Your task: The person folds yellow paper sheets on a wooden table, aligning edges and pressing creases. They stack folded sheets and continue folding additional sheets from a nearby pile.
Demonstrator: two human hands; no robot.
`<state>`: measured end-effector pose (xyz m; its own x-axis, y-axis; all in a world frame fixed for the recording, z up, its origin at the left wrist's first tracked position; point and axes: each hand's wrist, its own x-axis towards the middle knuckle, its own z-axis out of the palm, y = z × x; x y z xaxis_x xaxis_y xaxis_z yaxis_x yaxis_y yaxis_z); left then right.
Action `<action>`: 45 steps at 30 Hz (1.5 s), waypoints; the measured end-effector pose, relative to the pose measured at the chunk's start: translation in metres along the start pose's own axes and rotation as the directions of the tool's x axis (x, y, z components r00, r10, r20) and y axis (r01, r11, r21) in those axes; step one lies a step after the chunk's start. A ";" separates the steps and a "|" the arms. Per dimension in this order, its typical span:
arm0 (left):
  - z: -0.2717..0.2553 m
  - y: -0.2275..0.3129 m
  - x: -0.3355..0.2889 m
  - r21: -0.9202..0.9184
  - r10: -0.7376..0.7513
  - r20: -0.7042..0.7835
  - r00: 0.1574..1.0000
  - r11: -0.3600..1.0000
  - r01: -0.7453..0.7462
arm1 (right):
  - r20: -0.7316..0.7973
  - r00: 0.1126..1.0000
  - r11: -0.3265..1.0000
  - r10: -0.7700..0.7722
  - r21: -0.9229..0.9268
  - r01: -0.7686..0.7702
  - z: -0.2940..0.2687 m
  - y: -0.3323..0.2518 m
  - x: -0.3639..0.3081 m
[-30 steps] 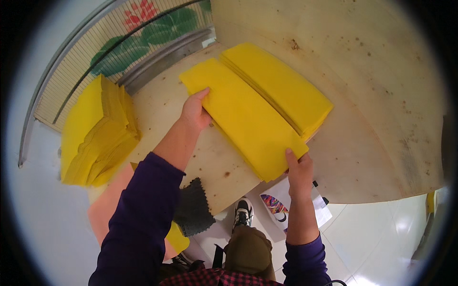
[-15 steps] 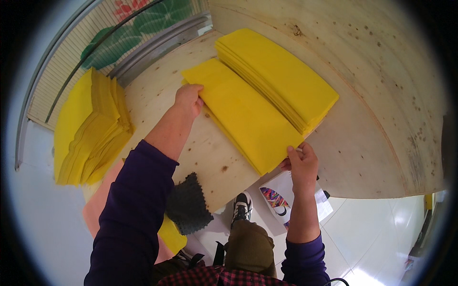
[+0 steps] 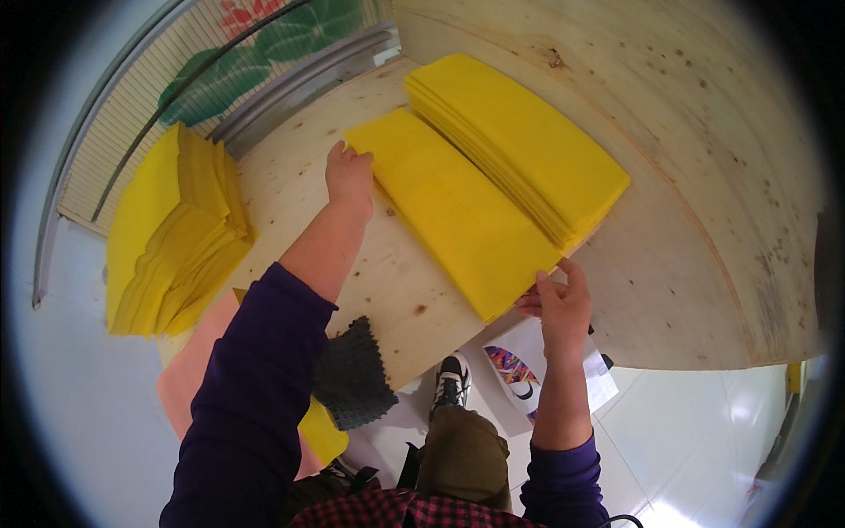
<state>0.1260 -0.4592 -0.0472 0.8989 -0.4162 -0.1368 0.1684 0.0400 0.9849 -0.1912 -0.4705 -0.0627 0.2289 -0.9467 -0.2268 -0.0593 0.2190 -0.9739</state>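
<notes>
A long folded yellow cloth point(image 3: 458, 220) lies slantwise on the wooden board before me. My left hand point(image 3: 350, 180) is at its far left corner, fingers curled against the edge. At the near right corner my right hand point(image 3: 561, 304) pinches the edge between thumb and fingers. Right behind this cloth, parallel to it, lies a thicker stack of folded yellow cloths point(image 3: 528, 145). The undersides of both hands' fingertips are partly hidden.
Another tall stack of yellow cloths point(image 3: 145, 229) stands at the left. A dark grey zigzag-edged swatch point(image 3: 356, 374) hangs over the wooden board's point(image 3: 414, 330) near edge, beside a pink sheet point(image 3: 198, 370). A white printed box point(image 3: 581, 378) sits below, right. A wooden panel point(image 3: 687, 132) rises behind.
My left hand has shifted slightly up along the cloth's left end, and its fingers have changed position. My right hand stays at the near right corner. The cloth now lies flatter.
</notes>
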 end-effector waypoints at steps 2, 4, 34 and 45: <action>-0.002 0.001 -0.015 0.080 0.079 -0.032 0.996 0.994 -0.076 | 0.003 1.000 0.999 -0.029 -0.034 0.029 -0.012 0.006 -0.004; -0.003 -0.006 -0.034 -0.022 0.064 -0.078 0.995 0.998 -0.066 | -0.043 0.984 0.983 -0.172 -0.070 0.168 -0.018 0.017 -0.010; 0.015 0.003 -0.218 -0.282 -0.145 0.096 0.985 0.945 0.167 | -0.170 0.929 0.936 -0.329 0.068 0.344 0.038 0.039 -0.038; -0.176 0.029 -0.325 -0.265 0.266 0.335 0.904 0.947 -0.180 | 0.151 0.889 0.902 -0.432 0.075 0.426 0.044 0.016 -0.146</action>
<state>-0.0902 -0.1626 0.0076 0.7216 -0.6702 0.1736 0.1046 0.3535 0.9296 -0.1827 -0.3184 -0.0451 0.3758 -0.9005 0.2187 0.1171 -0.1880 -0.9752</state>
